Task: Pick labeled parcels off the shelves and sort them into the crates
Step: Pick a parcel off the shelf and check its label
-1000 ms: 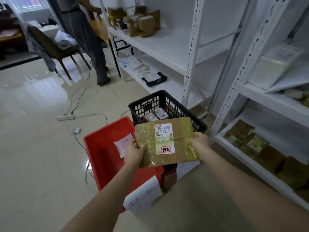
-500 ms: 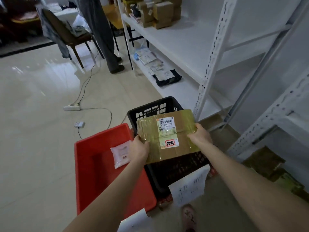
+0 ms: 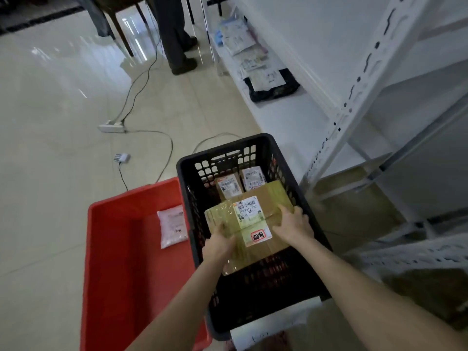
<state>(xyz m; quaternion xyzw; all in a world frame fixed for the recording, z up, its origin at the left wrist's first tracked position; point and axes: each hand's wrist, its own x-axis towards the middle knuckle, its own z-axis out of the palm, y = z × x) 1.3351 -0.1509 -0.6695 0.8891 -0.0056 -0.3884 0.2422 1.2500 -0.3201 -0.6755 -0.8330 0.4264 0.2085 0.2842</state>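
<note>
Two hands are wrapped round one brown parcel (image 3: 249,216). The left hand (image 3: 219,245) is curled over its near left corner. The right hand (image 3: 293,221) is curled over its right edge. The parcel is gripped between them, label up.

The parcel is held down inside the black crate (image 3: 222,148), below the rim. It cannot be told if it is resting on anything yet.

Just beyond the grip, a small box (image 3: 229,187) and a small white parcel (image 3: 253,177) are seen lying in the same crate. To the left of the grip, one white pouch (image 3: 172,225) is seen in the red crate (image 3: 131,262).

So three parcels look sorted, and this one is nearly put down. It only needs to be let go.

More work is left. Far beyond the grip, flat parcels (image 3: 263,77) are seen waiting on the low shelf (image 3: 286,122).
</note>
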